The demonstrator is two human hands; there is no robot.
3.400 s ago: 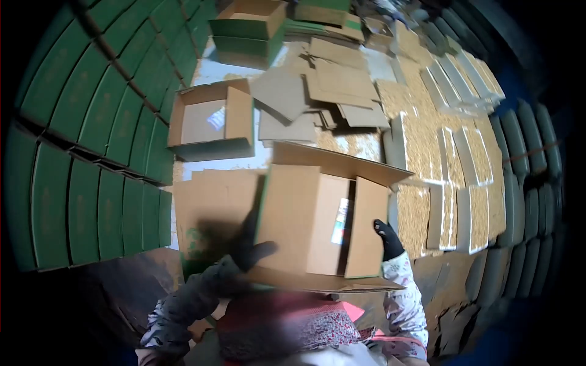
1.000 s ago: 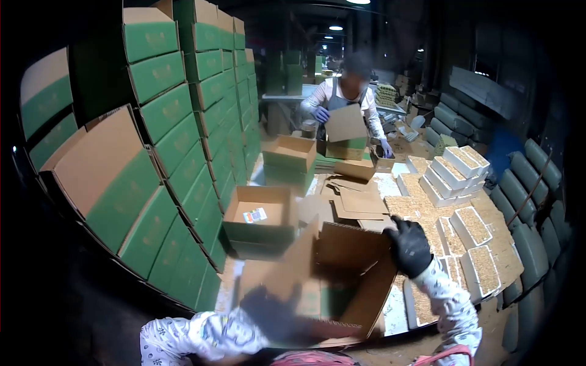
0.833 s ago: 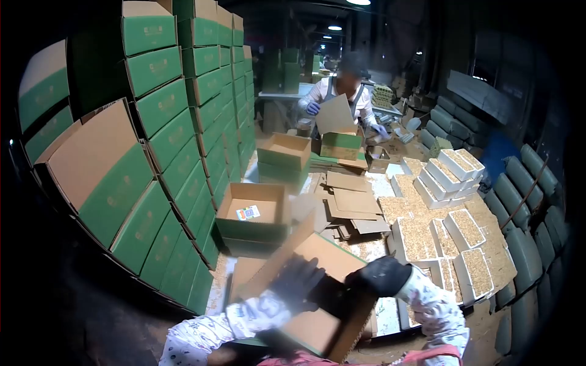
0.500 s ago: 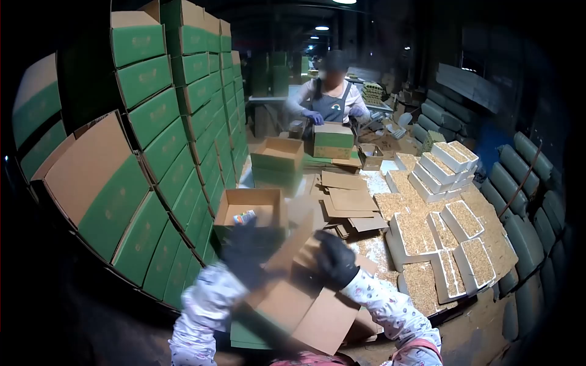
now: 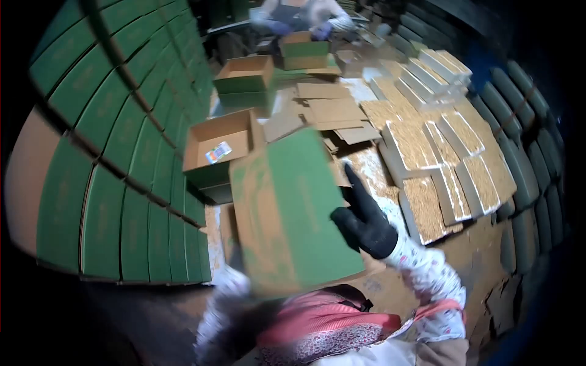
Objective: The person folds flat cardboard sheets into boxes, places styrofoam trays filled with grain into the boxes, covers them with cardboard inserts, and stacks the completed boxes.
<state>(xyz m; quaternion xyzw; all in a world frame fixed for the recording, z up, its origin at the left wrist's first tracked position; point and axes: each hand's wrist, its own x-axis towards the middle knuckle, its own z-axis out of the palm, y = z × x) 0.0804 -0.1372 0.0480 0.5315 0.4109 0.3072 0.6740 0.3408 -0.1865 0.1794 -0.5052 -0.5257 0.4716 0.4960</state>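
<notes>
Green-and-brown box [image 5: 293, 207] is tilting over the worktop [image 5: 358, 89]. Right hand [image 5: 369, 229] is spreading open fingers at its edge; left is hiding, grip unclear. Open carton [image 5: 210, 175] is holding a printed label [image 5: 218, 152]; white trays [image 5: 392, 157], grainy brown fill [image 5: 410, 146]. Green cartons [image 5: 101, 226] are lining the left side.

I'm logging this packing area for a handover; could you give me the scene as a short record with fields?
right hand: dark-gloved, fingers spread, at the held box's right edge
left hand: hidden; only its blurred sleeve shows
held box: green-and-brown carton, tilted, inside not visible
left side: stacked green boxes
beside held box: open box with a colored label inside
middle: flat cardboard pieces
right side: white-edged trays of grainy tan material
far end: co-worker behind another open box
</notes>
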